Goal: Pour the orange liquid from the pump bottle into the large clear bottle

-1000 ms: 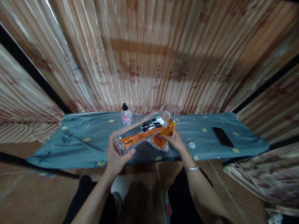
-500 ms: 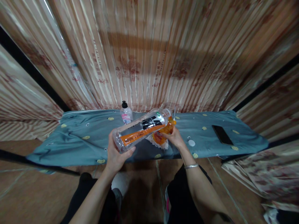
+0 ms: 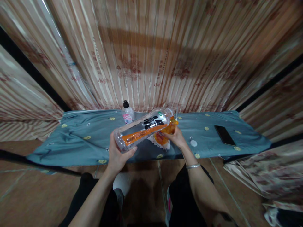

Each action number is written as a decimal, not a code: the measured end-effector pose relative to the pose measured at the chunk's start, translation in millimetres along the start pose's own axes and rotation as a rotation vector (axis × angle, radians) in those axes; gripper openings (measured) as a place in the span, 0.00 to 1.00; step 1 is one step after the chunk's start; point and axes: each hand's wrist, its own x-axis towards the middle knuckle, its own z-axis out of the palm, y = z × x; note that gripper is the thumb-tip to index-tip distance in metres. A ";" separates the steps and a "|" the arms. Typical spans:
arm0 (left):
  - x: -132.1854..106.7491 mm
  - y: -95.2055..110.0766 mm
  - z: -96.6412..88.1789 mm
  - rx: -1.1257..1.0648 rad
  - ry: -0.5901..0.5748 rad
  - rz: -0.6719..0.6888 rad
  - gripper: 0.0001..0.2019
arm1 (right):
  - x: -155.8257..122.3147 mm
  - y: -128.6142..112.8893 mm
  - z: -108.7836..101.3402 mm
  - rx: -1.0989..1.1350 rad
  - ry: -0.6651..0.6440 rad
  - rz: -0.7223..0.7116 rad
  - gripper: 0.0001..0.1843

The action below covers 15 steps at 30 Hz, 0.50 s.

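Observation:
My left hand (image 3: 119, 157) is wrapped round the base of a clear plastic bottle (image 3: 132, 129) with a black, silver and orange label. The bottle lies tilted, its mouth end toward the right and slightly higher in view. My right hand (image 3: 175, 136) grips an orange see-through bottle (image 3: 168, 128) just behind and below the clear bottle's neck; part of it is hidden. A crumpled white cloth (image 3: 165, 145) lies under the orange bottle. Whether the clear bottle's mouth touches the orange bottle, I cannot tell.
A bottle with a black cap (image 3: 128, 114) and pink label stands at the back. To the right lie a white round cap (image 3: 193, 143) and a black phone (image 3: 224, 135). A blue-green cloth (image 3: 78, 148) covers the narrow table, with a striped curtain (image 3: 146, 63) behind.
Both hands keep their grips, and the two bottles stay in nearly the same place. The whole view has shifted slightly.

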 end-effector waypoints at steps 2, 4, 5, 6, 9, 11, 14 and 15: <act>-0.3 -1.0 0.2 -0.003 0.006 0.000 0.42 | -0.6 -2.2 0.8 0.019 -0.003 -0.001 0.41; -0.2 -1.3 0.3 0.003 0.013 0.005 0.42 | -1.3 -4.0 1.1 0.017 -0.001 0.004 0.41; -0.1 -1.1 0.2 0.004 0.013 0.005 0.42 | -1.6 -4.6 1.2 0.013 0.001 0.007 0.41; 0.0 -0.9 0.2 0.003 0.008 0.002 0.42 | -1.8 -4.9 1.3 0.008 0.002 0.011 0.41; 0.2 0.4 0.1 0.001 -0.003 -0.007 0.43 | -1.7 -4.7 1.5 0.011 0.013 0.011 0.41; 0.2 1.6 0.2 0.010 -0.002 0.000 0.42 | -1.3 -3.7 1.7 0.023 0.013 0.009 0.42; 0.3 3.2 0.4 0.012 -0.006 0.011 0.43 | -0.6 -2.2 1.5 0.027 0.001 0.008 0.43; 0.4 3.6 0.5 0.010 -0.009 0.011 0.43 | -0.5 -1.9 1.3 0.021 -0.001 0.006 0.42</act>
